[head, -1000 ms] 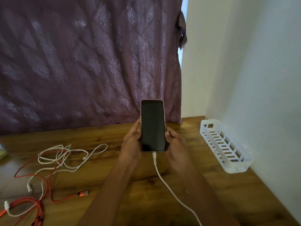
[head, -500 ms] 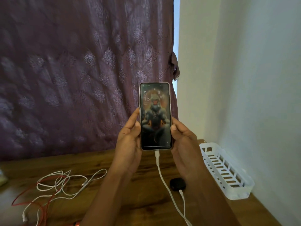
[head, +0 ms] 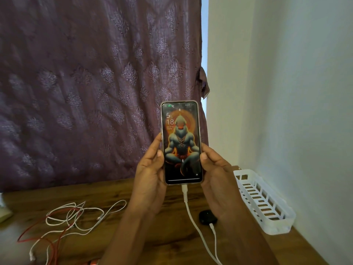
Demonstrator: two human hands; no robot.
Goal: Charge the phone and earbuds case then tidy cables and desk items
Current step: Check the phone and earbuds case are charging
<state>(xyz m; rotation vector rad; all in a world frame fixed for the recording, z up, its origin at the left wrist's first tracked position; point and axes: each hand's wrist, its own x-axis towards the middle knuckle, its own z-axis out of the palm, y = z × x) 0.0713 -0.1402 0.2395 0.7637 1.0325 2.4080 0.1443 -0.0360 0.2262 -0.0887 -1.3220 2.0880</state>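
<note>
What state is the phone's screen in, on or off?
On. The phone shows a lit wallpaper and clock digits; a white cable is plugged into its bottom.

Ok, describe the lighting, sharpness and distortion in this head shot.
Head view: the lit phone, held by the left hand and right hand, is sharp, without glare. Head view: daylight enters past the curtain at its right edge, leaving it dim and the wall bright. Head view: the wide-angle lens slants the wall's corner line; the tangled cables look slightly soft.
</note>
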